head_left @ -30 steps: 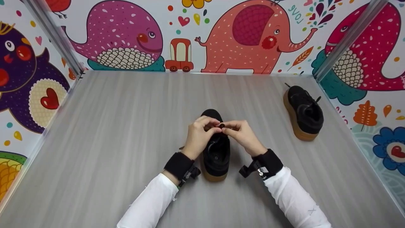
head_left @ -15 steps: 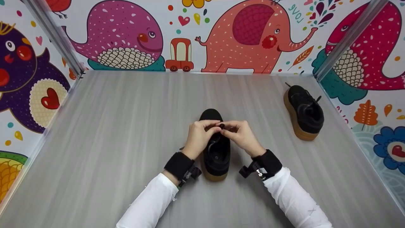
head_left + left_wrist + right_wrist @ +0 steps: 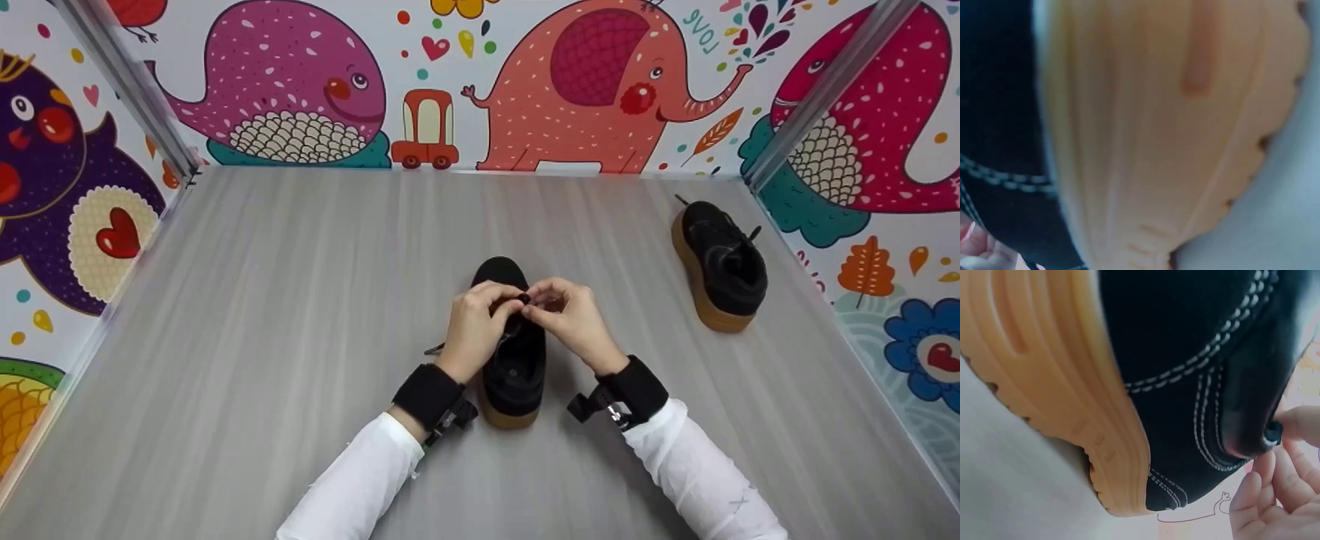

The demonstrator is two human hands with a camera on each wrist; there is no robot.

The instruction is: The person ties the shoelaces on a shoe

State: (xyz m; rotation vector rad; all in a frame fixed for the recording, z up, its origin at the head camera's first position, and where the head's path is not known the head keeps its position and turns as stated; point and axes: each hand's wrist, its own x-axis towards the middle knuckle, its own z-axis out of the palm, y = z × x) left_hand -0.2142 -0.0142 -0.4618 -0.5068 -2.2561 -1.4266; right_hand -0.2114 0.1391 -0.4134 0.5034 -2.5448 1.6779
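Note:
A black lace-up shoe [image 3: 516, 375] with a tan sole stands upright on the floor, toe pointing away. Over its lacing, both hands meet fingertip to fingertip. My left hand [image 3: 472, 324] pinches a small black bit of shoelace [image 3: 524, 298] from the left, thumb and forefinger together. From the right, my right hand [image 3: 574, 319] pinches at the same bit. The right wrist view shows its fingers [image 3: 1292, 484] at the edge of the eyelet flap, around a short dark loop. In the left wrist view, the sole [image 3: 1145, 129] fills most of the picture and hides the lacing.
The matching black shoe [image 3: 721, 262] stands at the back right, near the side panel. A loose lace end [image 3: 433, 349] sticks out left of the near shoe. Printed cartoon panels [image 3: 300, 82] border the grey wood-grain surface [image 3: 300, 300] at the back and sides.
The right forefinger and knuckles have risen a little, while the left hand has shifted slightly right. More of the lace end on the left now shows. Both shoes stay put.

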